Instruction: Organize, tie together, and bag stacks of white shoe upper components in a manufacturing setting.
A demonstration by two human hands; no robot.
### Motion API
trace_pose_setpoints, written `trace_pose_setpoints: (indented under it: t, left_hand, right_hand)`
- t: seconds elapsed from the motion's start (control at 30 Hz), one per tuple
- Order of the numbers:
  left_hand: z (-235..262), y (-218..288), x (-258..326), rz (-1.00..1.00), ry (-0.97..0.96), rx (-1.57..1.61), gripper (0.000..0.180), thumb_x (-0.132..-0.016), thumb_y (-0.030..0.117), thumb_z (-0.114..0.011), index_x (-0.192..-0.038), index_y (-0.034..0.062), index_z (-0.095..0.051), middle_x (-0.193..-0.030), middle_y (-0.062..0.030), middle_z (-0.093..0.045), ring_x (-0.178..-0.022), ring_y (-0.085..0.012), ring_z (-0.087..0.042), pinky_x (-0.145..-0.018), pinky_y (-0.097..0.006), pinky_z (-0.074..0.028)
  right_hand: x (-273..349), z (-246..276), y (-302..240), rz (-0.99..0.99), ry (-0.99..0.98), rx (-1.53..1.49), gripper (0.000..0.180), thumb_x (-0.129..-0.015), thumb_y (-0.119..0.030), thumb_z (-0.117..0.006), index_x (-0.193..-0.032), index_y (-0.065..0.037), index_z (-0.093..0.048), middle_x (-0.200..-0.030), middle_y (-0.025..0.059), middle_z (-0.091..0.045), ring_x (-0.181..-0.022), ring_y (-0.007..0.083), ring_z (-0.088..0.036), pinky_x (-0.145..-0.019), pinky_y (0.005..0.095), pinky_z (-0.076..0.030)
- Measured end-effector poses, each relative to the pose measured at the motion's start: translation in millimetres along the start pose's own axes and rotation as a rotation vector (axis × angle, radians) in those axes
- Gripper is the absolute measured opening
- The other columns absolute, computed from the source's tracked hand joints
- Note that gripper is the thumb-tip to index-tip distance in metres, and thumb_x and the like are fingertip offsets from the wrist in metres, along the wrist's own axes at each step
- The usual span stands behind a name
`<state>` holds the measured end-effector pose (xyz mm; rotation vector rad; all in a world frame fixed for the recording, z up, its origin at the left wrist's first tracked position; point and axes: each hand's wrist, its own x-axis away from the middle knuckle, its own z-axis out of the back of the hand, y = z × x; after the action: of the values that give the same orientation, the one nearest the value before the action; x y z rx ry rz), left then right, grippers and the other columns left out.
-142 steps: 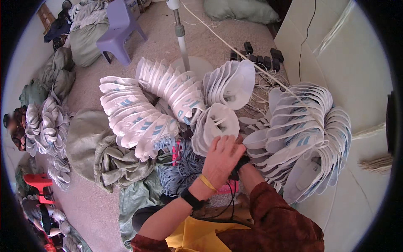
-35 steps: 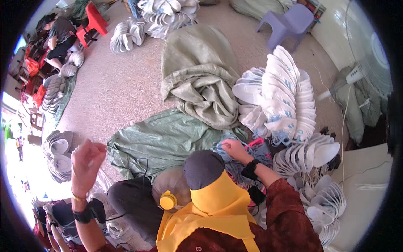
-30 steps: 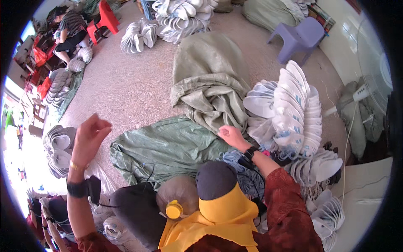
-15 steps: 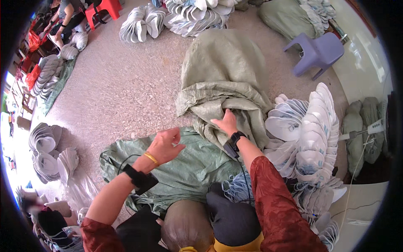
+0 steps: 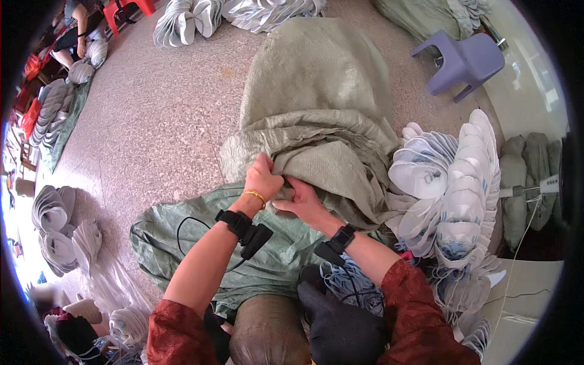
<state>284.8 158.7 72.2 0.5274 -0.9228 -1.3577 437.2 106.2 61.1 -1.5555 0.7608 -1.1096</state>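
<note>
A large olive-beige woven sack [image 5: 316,67] lies in front of me, its near end gathered into loose folds. My left hand [image 5: 263,181] is closed on the sack's folded edge, fingertips pressed into the cloth. Close beside it, my right hand [image 5: 306,205] reaches in from the right, its thumb stretched toward the left hand and its fingers partly under a fold. It seems to grip the sack's cloth, though the fold hides some fingers. Beneath both hands spreads a green woven sheet [image 5: 194,234], reaching back to my knees.
Stacked white-grey shoe-sole-shaped pieces [image 5: 465,194] stand at the right, with more bundles [image 5: 188,21] at the far side and on the left. A purple stool [image 5: 465,61] stands far right. Blue cords [image 5: 350,283] lie by my knee. Another person [image 5: 79,30] sits far left.
My left hand has moved forward and right onto the sack's edge and closed. My right hand has come back toward me and left, beside it. The sack's folds have shifted and spread leftward.
</note>
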Motion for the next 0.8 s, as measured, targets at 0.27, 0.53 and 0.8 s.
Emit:
trace_pose_setpoints:
  t: [0.27, 0.53, 0.8]
  left_hand:
    - [17, -34, -14, 0.084, 0.174, 0.594, 0.022, -0.073, -0.009, -0.046, -0.084, 0.0074, -0.057, -0.073, 0.001, -0.053, -0.064, -0.0102, -0.047, -0.053, -0.028, -0.037]
    - [83, 26, 20, -0.057, 0.161, 0.506, 0.009, -0.082, 0.007, -0.052, -0.09, 0.0037, -0.052, -0.078, -0.0018, -0.051, -0.075, -0.0124, -0.045, -0.066, -0.03, -0.041]
    - [114, 36, 40, -0.19, 0.127, -0.073, 0.026, -0.082, 0.017, -0.072, -0.089, 0.0, -0.054, -0.072, -0.0147, -0.053, -0.066, -0.021, -0.048, -0.065, -0.036, -0.046]
  right_hand:
    - [0, 102, -42, -0.183, 0.192, -0.307, 0.053, -0.098, -0.032, -0.058, -0.137, 0.002, -0.048, -0.136, 0.0127, -0.054, -0.119, 0.0232, -0.057, -0.105, 0.0346, -0.044]
    - [-28, 171, -123, -0.028, 0.342, 0.238, 0.054, -0.093, -0.045, -0.065, -0.124, -0.001, -0.061, -0.116, 0.0077, -0.065, -0.104, 0.0158, -0.061, -0.09, 0.0311, -0.051]
    - [57, 58, -172, 0.325, -0.001, 0.422, 0.02, -0.088, -0.011, -0.071, -0.103, 0.003, -0.07, -0.096, 0.0091, -0.073, -0.091, 0.0166, -0.068, -0.083, 0.0301, -0.054]
